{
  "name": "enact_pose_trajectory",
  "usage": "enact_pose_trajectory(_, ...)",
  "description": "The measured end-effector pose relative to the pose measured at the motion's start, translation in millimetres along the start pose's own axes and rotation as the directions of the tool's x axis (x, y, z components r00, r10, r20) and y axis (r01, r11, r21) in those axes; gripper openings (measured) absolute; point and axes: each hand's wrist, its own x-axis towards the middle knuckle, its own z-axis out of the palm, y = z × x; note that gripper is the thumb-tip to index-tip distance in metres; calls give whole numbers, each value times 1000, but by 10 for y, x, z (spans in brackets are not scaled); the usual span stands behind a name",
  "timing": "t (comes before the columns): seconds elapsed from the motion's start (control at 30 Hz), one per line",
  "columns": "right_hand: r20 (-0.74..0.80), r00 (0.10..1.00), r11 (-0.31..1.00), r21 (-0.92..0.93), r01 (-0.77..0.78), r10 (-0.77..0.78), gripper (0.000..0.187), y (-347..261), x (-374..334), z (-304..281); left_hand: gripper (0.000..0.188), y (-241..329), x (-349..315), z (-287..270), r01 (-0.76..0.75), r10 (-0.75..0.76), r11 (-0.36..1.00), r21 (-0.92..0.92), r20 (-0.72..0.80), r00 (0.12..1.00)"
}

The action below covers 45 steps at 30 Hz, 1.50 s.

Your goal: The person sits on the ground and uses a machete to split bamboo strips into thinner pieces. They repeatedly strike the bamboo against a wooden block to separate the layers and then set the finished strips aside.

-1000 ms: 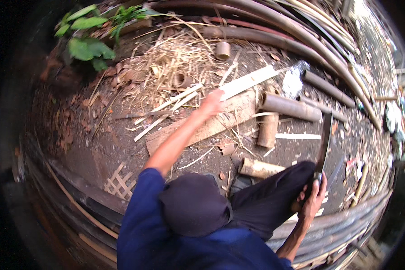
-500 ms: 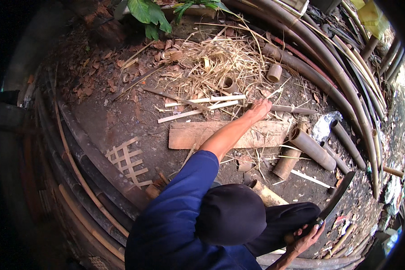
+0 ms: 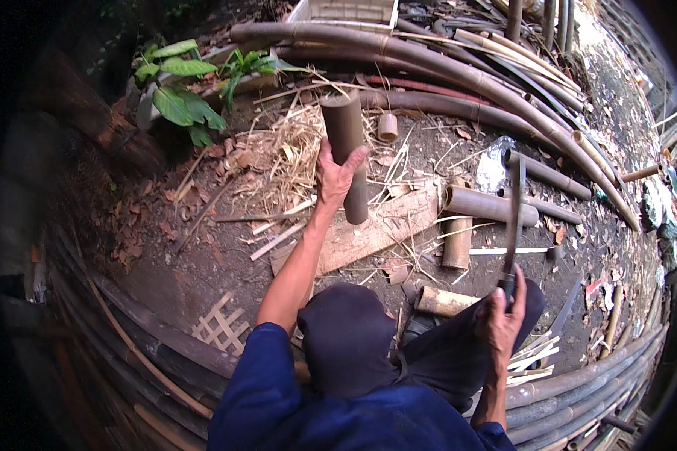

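My left hand is wrapped round a brown bamboo tube, held nearly upright with its lower end over the wooden board. From the frame I cannot tell whether that end touches the board. On the right, my right hand grips the dark handle of a machete. Its long blade points up and away, apart from the tube. Pale bamboo strips lie by the board's left end, close to my left forearm.
Bamboo tubes lie right of the board. Behind are a heap of shavings and long curved poles. A woven lattice lies at near left, a saw blade at near right. More poles edge the right side.
My left hand, earlier reaching low beyond the board, now holds a bamboo tube upright. The machete in my right hand has swung from a slant to nearly upright. The view has shifted.
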Motion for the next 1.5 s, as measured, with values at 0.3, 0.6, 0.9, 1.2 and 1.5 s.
enact_pose_trajectory(0.3,452,883,970,-131,204,-125,44,-545,-99,785,31,121,-562,-290,26,-21,994,-106,50,999)
enact_pose_trajectory(0.6,526,835,966,-91,244,-161,41,-821,-75,947,30,244,-901,-297,87,-118,985,149,211,970)
enact_pose_trajectory(0.9,566,810,960,-109,257,-153,41,-713,-73,1009,30,273,-1024,-280,170,-194,979,109,273,942)
enact_pose_trajectory(1.2,610,790,942,-227,247,-60,41,-845,-77,988,33,266,-1060,-298,209,-237,970,123,296,925)
enact_pose_trajectory(1.5,561,791,893,-188,410,-245,41,-612,-55,1077,30,501,-987,-230,177,-204,977,116,298,933)
